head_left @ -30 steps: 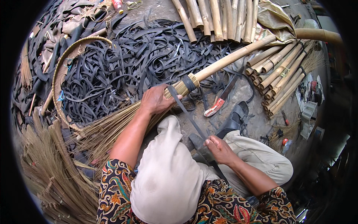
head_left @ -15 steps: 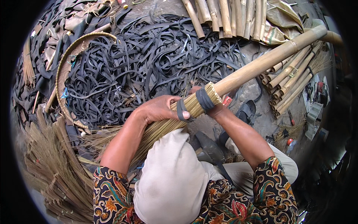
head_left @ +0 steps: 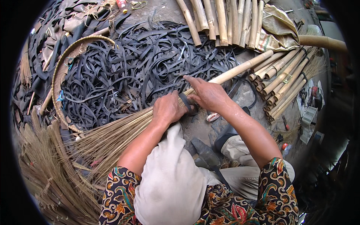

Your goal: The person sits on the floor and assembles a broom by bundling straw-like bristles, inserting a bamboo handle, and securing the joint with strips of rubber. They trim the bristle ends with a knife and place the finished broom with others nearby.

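A broom of thin stiff fibres lies slantwise across my lap, its brush end toward the lower left. My left hand is closed around the bundle near its bound end. A bamboo handle sticks out of that end toward the upper right. Just right of my left hand, a black rubber strip wraps over the fibres. My right hand reaches over the bound end beside this strip, fingers stretched and apart. It hides most of the binding, and whether its lower fingers touch the strip is unclear.
A heap of black rubber strips spills from a round woven tray. Bamboo poles lie at the back, and tied brooms with bamboo handles at the right. Loose fibre bundles stand at lower left.
The broom has turned about its length and shifted; its handle tip now reaches less far right. My right hand has come from beneath the bound end to over it. My left hand stays on the bundle.
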